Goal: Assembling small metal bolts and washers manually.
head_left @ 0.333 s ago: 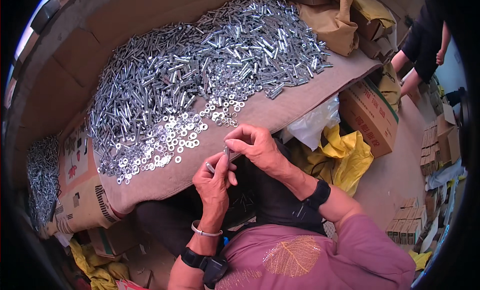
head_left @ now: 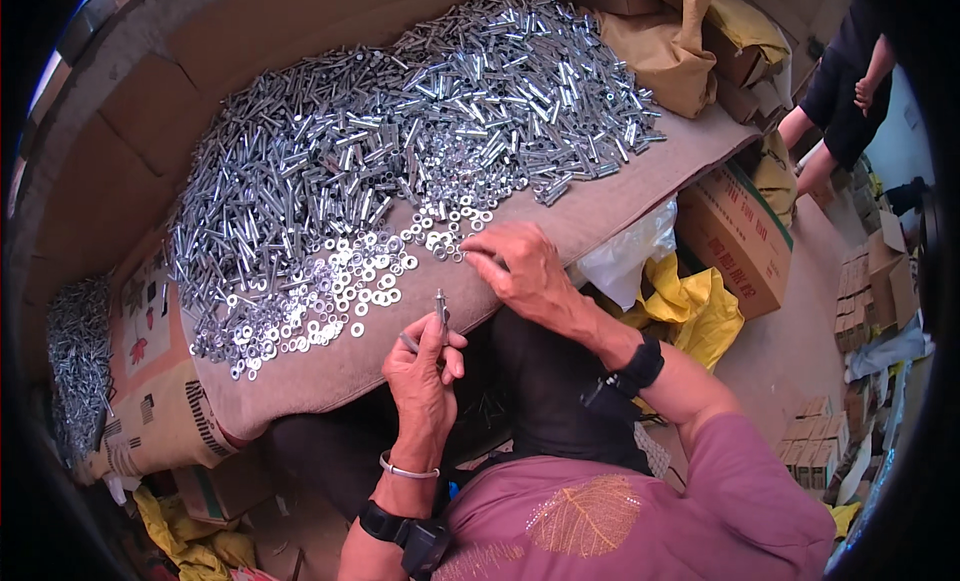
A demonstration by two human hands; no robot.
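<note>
My left hand (head_left: 420,371) is closed, thumb against fingers, around a silvery anchor bolt (head_left: 440,306) that stands upright with its narrow end above the fingertips. A second metal rod (head_left: 408,342) pokes out on the left side of the same hand. At the cloth's near side my right hand (head_left: 525,271) reaches to the edge of the washers, thumb and forefinger a little apart. Loose flat washers (head_left: 365,276) lie in a scattered band in front of both hands. Behind them rises a wide heap of metal bolts and sleeves (head_left: 400,111).
The brown cloth-covered surface (head_left: 600,206) ends just above my knees. A second metal heap (head_left: 78,371) lies far left. To the right are a cardboard box (head_left: 735,241), yellow sacking (head_left: 690,316) and stacked small boxes (head_left: 815,441). Another person (head_left: 850,91) stands at the upper right.
My right hand has left the bolt and moved up and right to the washers, its fingers parting. The left hand stays nearly in place, the bolt now exposed above it.
</note>
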